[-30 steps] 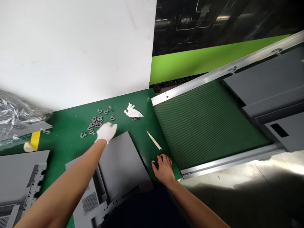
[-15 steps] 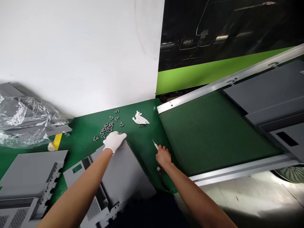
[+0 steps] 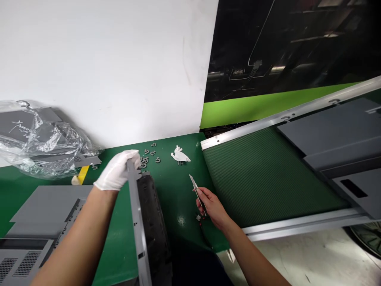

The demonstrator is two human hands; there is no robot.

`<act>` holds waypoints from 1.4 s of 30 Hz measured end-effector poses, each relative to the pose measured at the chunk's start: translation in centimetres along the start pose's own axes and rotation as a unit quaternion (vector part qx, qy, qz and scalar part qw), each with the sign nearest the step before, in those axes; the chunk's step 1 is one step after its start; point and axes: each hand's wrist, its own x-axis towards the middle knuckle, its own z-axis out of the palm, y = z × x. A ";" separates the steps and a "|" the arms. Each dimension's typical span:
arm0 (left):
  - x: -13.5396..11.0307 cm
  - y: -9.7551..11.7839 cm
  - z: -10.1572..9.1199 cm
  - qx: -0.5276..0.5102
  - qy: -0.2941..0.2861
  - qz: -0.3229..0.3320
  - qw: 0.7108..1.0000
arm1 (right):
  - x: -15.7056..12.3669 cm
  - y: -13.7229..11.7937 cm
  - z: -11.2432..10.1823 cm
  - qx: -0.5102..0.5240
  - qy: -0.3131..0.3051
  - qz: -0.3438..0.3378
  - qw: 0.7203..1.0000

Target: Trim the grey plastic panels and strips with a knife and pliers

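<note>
The gloved left hand (image 3: 115, 171) grasps a grey panel (image 3: 137, 222) tipped up on edge over the green bench (image 3: 181, 206), while the bare right hand (image 3: 212, 206) clenches a craft knife (image 3: 196, 191)

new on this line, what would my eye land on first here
Most striking is the white-gloved left hand left of centre, holding a grey metal panel up on edge. Just right of it, the bare right hand grips a craft knife over the green bench mat, beside a ribbed green belt.
</note>
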 end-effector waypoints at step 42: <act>-1.0 1.1 2.8 -0.246 0.049 0.113 0.961 | 2.9 -22.6 13.5 -0.777 -0.033 -0.320 0.541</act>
